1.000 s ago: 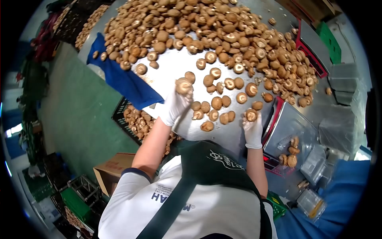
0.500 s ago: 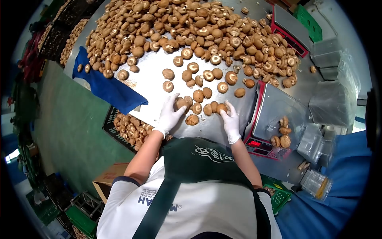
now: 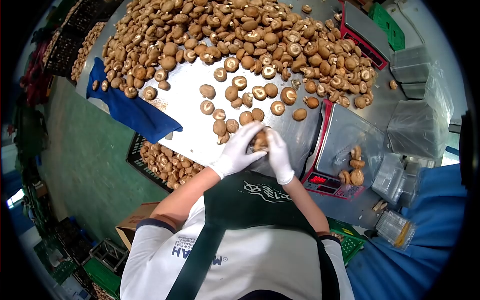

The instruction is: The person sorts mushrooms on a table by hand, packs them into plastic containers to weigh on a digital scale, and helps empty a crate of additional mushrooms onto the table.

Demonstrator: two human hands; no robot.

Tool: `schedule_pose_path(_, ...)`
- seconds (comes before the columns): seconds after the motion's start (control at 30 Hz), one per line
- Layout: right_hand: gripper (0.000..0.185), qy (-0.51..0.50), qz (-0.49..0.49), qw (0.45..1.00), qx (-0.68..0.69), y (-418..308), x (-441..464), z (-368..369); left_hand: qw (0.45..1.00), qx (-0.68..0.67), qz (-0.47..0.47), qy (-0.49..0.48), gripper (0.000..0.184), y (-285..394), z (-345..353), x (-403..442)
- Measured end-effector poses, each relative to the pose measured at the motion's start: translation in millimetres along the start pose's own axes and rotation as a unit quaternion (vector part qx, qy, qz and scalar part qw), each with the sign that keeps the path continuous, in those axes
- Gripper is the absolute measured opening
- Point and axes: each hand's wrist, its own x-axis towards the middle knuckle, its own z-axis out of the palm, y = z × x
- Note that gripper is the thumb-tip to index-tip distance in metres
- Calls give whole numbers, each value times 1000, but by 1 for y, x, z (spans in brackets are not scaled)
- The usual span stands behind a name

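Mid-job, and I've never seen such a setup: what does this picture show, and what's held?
No robot here: a person wears the camera on their head, and it looks forward and down. Their white-gloved left hand and white-gloved right hand meet around brown, round-capped mushrooms, too blurred to count. Ahead, on a silvery metal table, lies a big heap of brown mushrooms, with loose mushrooms nearer the hands. On the right, a red-trimmed metal scale bears a few more.

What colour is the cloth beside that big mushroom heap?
The cloth is plain deep blue, as the head view shows.
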Motion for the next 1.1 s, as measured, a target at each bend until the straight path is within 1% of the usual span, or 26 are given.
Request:
schedule_pose_path(0.03,36,-30,-92,991,-91,1,0,7,999,-36,-13,-34,61,-2,4,1)
schedule_pose_path(0.07,35,-59,-34,989,-135,-4,1,2,999,-34,-19,-15,57,-6,6,0)
schedule_pose_path(0.1,35,-54,-13,982,-180,-10,10,-3,998,-42,-39,0,53,-9,5,1)
schedule_pose_path(0.17,35,-48,32,962,-269,-21,38,-14,987,-113,-117,15,50,-9,-3,2)
schedule_pose_path(0.2,36,8,9,954,-298,-30,54,-19,979,-148,-135,26,46,-17,-1,1)
schedule_pose_path(0.23,36,64,-15,943,-326,-37,71,-24,963,-214,-164,31,37,-31,3,-3)
schedule_pose_path(0.27,36,109,-102,882,-447,-35,87,-30,927,-308,-214,22,29,-39,5,-5)
schedule_pose_path(0.3,36,152,-187,797,-554,-30,103,-38,879,-398,-261,13,21,-44,4,-5)
schedule_pose_path(0.37,38,141,-162,819,-532,-2,133,-57,795,-529,-295,33,14,-42,5,-1)
schedule_pose_path(0.4,38,145,-156,839,-501,-2,138,-60,745,-590,-309,42,12,-41,6,1)
schedule_pose_path(0.5,36,142,-134,878,-437,-7,144,-66,772,-566,-287,17,16,-44,7,1)
schedule_pose_path(0.6,33,120,-114,932,-324,-23,114,-47,797,-536,-276,22,24,-43,9,3)
schedule_pose_path(0.63,30,104,-153,931,-314,-41,90,-26,806,-525,-273,24,28,-42,8,5)
schedule_pose_path(0.67,29,41,-131,946,-292,-29,77,-20,789,-538,-296,34,36,-41,7,7)
schedule_pose_path(0.7,33,-45,-167,928,-331,-34,61,-11,786,-531,-312,56,37,-40,7,9)
schedule_pose_path(0.73,36,-157,-112,934,-301,-37,50,-2,783,-523,-328,78,38,-39,8,11)
schedule_pose_path(0.77,34,-205,-137,935,-255,-34,45,6,778,-516,-345,100,39,-39,9,11)
schedule_pose_path(0.8,32,-221,-61,934,-275,-46,48,7,778,-516,-348,87,41,-49,8,8)
schedule_pose_path(0.83,29,-236,14,926,-295,-59,56,7,800,-484,-350,54,41,-50,3,6)
schedule_pose_path(0.87,26,-214,-46,941,-260,-52,73,2,820,-451,-351,20,41,-50,-3,6)
schedule_pose_path(0.9,24,-121,-52,936,-325,-51,86,3,838,-417,-351,-15,42,-47,-9,7)
schedule_pose_path(0.93,24,-66,-76,945,-311,-63,100,8,876,-341,-340,-30,39,-41,-17,9)
schedule_pose_path(0.97,26,-33,-50,944,-325,-62,120,5,899,-292,-323,-44,39,-39,-23,13)
schedule_pose_path(1.0,28,19,-160,885,-437,-48,139,1,919,-241,-305,-58,38,-39,-29,18)
schedule_pose_path(1.03,32,71,-266,799,-534,-31,152,-2,936,-190,-286,-72,38,-40,-35,25)
schedule_pose_path(1.1,39,39,-164,822,-543,-11,160,-5,958,-146,-245,-23,35,-48,-43,45)
